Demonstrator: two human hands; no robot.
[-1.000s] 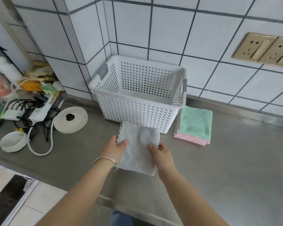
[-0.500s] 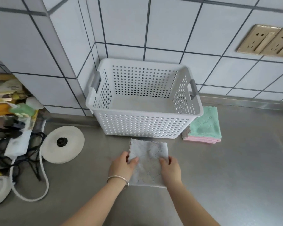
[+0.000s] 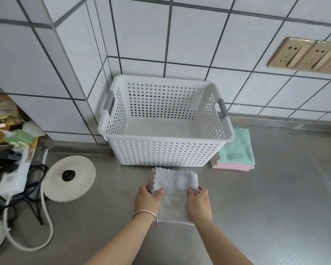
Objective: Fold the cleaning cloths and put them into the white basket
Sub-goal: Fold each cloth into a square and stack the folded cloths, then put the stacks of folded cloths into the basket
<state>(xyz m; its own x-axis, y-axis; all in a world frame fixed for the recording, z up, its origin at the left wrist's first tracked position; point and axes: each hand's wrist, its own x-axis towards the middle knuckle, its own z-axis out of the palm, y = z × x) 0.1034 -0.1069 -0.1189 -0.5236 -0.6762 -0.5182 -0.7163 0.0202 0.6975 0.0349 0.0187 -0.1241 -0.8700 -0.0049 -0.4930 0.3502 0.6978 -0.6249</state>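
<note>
I am working on a steel counter [image 3: 266,197] that runs back to a tiled wall. The white basket [image 3: 166,150] stands at the counter's back edge, tucked into the left rear corner where the walls meet, and its floor looks bare, so I judge no cloth is in yet. Just beside its right wall lies a stack of cloths [image 3: 235,153], green on top with pink beneath. Toward the left edge sit a round white lid [image 3: 70,178] and a tangle of cables [image 3: 17,188], well apart from my work.

The grey cloth [image 3: 175,194] lies flat on the counter just in front of the basket's near wall, its far edge showing doubled layers. My left hand [image 3: 148,199] pinches its left edge, thumb on top; my right hand [image 3: 199,201] grips the right edge the same way.

To do this fold well, I would keep both grips level, bring the edges together so the scalloped borders line up, and press the crease flat against the steel before lifting. The pile looks soft and limp, so I would support it from both sides when carrying it over the near rim, or the layers may slide open.
</note>
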